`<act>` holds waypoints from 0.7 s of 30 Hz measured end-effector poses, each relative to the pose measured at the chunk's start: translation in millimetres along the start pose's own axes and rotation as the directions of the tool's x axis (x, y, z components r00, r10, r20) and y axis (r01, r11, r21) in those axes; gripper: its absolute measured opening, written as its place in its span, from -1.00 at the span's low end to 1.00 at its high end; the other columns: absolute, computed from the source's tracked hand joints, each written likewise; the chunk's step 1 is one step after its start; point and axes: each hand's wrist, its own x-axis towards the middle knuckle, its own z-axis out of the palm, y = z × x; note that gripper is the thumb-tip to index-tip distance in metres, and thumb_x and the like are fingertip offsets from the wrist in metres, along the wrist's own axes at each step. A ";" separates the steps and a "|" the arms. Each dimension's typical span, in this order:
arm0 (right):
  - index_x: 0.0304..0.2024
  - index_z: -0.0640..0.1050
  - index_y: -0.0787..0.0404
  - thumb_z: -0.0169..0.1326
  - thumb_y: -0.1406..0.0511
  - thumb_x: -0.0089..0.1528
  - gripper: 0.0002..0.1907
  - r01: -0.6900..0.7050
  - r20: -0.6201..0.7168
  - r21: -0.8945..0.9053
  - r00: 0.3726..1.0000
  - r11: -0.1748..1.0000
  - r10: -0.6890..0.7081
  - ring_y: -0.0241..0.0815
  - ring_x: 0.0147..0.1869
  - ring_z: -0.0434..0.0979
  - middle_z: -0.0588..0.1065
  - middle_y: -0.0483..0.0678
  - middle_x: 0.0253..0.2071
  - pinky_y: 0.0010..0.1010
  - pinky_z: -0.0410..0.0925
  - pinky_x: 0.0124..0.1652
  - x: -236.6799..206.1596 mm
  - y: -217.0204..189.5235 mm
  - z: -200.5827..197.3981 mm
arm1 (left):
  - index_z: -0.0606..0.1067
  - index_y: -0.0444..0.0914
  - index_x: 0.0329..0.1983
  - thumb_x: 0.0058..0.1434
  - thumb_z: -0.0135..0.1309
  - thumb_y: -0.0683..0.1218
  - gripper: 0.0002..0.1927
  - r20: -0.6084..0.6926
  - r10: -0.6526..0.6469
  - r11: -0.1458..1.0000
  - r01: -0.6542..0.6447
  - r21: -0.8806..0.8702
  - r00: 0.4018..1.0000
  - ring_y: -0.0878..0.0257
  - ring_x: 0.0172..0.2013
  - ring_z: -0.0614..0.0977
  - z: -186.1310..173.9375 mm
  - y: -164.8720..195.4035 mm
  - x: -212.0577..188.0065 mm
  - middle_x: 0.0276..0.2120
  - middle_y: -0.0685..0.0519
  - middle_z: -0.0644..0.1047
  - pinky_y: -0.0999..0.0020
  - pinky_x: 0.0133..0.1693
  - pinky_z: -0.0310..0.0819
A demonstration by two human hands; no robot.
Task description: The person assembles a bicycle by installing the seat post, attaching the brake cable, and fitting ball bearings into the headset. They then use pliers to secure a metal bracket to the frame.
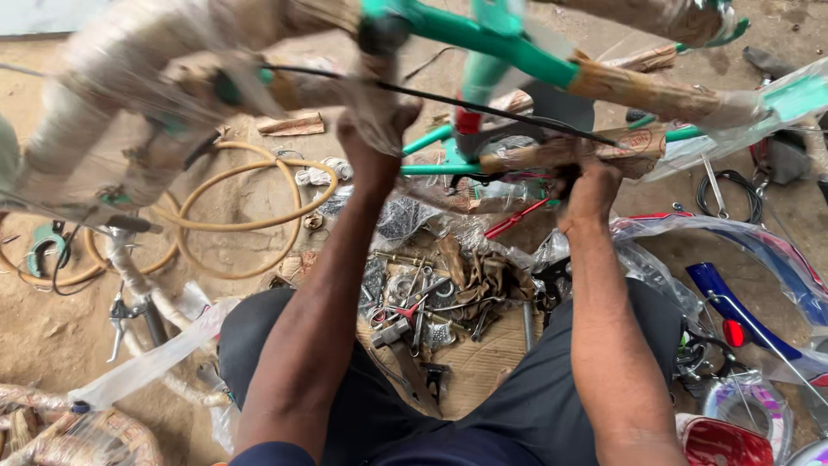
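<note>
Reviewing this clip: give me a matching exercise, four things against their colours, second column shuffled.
Things:
1. Bicycle frame held by the left hand
2. Coiled hose
3. Mudguard
4. Cable across the frame

Colours:
A. black
B. blue
C. green
D. tan

Pairs: 1-C, 2-D, 3-B, 4-A. The right hand grips a paper-wrapped tube.
</note>
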 end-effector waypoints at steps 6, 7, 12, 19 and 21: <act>-0.28 0.60 0.25 0.12 0.13 0.40 -0.68 0.111 0.028 -0.016 0.993 0.994 -0.110 -0.34 -0.46 0.46 0.54 -0.12 -0.40 -0.48 0.32 -0.46 2.7 11.4 -10.8 | 0.51 -0.20 -0.53 0.34 0.20 -0.17 -0.71 -0.072 -0.087 0.726 0.014 -0.687 0.994 0.31 -0.56 0.55 27.7 -0.5 -18.2 -0.57 0.11 0.54 0.44 -0.51 0.34; -0.21 0.65 0.28 0.14 0.15 0.42 -0.69 0.150 0.092 -0.032 0.985 0.988 -0.147 -0.37 -0.36 0.50 0.58 -0.14 -0.31 -0.49 0.39 -0.35 -0.8 12.7 -13.9 | 0.52 -0.23 -0.55 0.32 0.23 -0.15 -0.70 0.005 -0.151 0.879 0.136 -0.457 0.989 0.28 -0.59 0.56 20.9 -1.4 -20.1 -0.60 0.09 0.54 0.39 -0.53 0.35; -0.30 0.62 0.31 0.16 0.16 0.35 -0.68 0.055 0.085 -0.391 0.996 0.919 -0.024 -0.20 -0.50 0.33 0.47 -0.08 -0.48 -0.32 0.18 -0.49 -9.5 18.0 -28.4 | 0.51 -0.35 -0.41 0.10 0.41 -0.08 -0.69 0.038 0.075 0.980 -0.080 0.184 0.996 -0.02 -0.49 0.57 -8.5 16.5 -28.1 -0.51 -0.12 0.52 0.11 -0.44 0.43; -0.20 0.64 0.25 0.21 0.15 0.27 -0.72 0.520 0.491 -0.758 0.852 0.393 -0.180 0.21 -0.19 0.61 0.61 0.16 -0.27 -0.07 0.44 -0.19 -19.0 37.5 -22.7 | 0.53 -0.35 -0.28 0.16 0.25 0.02 -0.68 0.254 -0.148 0.898 0.023 0.438 0.956 -0.11 -0.42 0.62 -47.0 35.3 -36.7 -0.42 -0.18 0.56 -0.02 -0.38 0.49; -0.20 0.64 0.21 0.18 0.15 0.25 -0.73 0.511 0.542 -0.768 0.840 0.387 -0.035 0.16 -0.09 0.63 0.64 0.11 -0.22 -0.08 0.44 -0.07 -27.3 44.9 -17.9 | 0.55 -0.34 -0.28 0.20 0.22 0.10 -0.62 0.401 -0.385 0.796 0.079 0.600 0.831 -0.08 -0.39 0.65 -54.8 30.1 -37.3 -0.40 -0.19 0.58 -0.02 -0.31 0.52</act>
